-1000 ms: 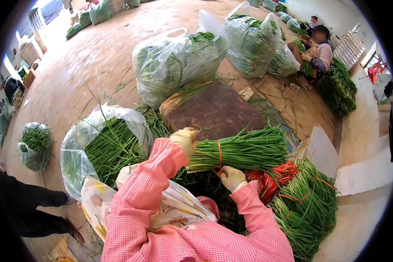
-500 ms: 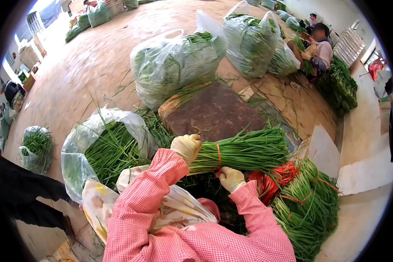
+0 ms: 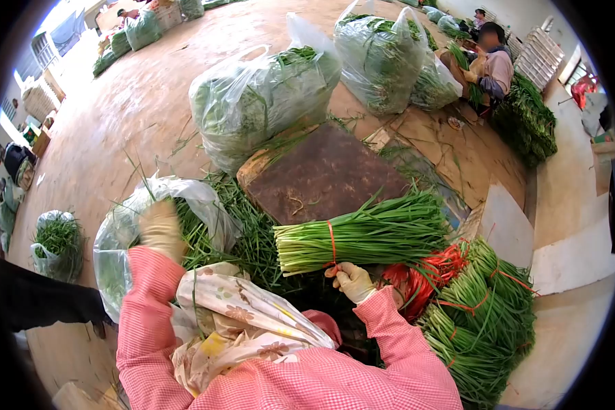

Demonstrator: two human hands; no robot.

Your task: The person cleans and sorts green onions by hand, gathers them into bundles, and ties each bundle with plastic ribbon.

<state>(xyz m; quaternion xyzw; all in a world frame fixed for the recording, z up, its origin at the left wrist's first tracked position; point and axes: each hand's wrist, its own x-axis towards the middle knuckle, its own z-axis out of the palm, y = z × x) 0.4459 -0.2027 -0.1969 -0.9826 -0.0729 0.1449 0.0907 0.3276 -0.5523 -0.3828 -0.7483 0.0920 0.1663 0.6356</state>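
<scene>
A bundle of green chives [image 3: 369,232], bound by a red tie [image 3: 332,239], lies across the front of a dark brown board [image 3: 328,174]. Pinched at the lower side of the bundle, my right gloved hand [image 3: 354,281] is closed on the tie's ends. My left gloved hand [image 3: 162,232] is smeared by motion over an open clear plastic bag [image 3: 113,246] of loose chives [image 3: 195,236]; its fingers cannot be made out. Loose red ties [image 3: 430,270] lie in a heap right of my right hand, beside stacked tied chive bundles [image 3: 478,328].
Behind the board stands a full plastic bag of greens [image 3: 263,102], with another bag [image 3: 379,65] farther right. A person [image 3: 495,68] sits at the upper right handling greens. A small bag [image 3: 56,242] and a dark trouser leg [image 3: 48,294] are at left.
My left hand has let go of the bundle's stem end and moved left over the open bag. My right hand stays at the tie, and the view has shifted slightly.
</scene>
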